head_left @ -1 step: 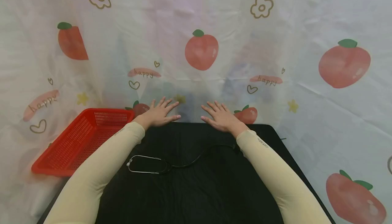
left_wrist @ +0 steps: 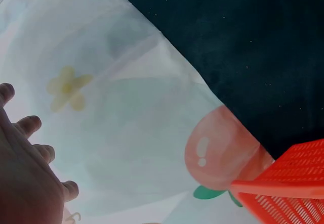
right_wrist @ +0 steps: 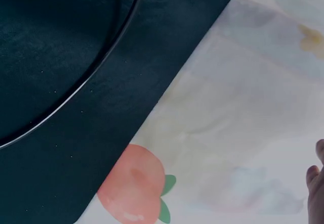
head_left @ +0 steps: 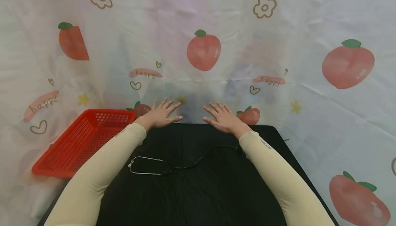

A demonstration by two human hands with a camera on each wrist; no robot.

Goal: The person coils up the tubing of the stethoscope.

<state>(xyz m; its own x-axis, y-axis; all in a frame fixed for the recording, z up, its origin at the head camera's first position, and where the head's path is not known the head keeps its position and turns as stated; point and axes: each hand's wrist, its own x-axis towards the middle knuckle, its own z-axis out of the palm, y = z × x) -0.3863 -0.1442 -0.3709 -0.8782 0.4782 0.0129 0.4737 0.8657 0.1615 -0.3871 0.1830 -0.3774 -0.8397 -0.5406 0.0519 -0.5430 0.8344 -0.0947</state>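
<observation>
Both hands reach forward past the far edge of the black table (head_left: 191, 198), held apart. My left hand (head_left: 159, 116) has its fingers spread and holds nothing; part of it shows at the left of the left wrist view. Likewise bare, my right hand (head_left: 225, 119) is spread, with only some fingertips at the edge of the right wrist view. Between the forearms a stethoscope (head_left: 175, 168) lies on the table, its metal ear tubes towards the left. Its black tubing (right_wrist: 101, 61) curves through the right wrist view, and its far end is partly hidden by the right sleeve.
An orange-red plastic basket (head_left: 112, 117) with slotted walls stands at the table's left side, partly covered by the left sleeve (head_left: 89, 181). A white curtain (head_left: 173, 20) printed with peaches, hearts and flowers hangs behind the table and along both sides.
</observation>
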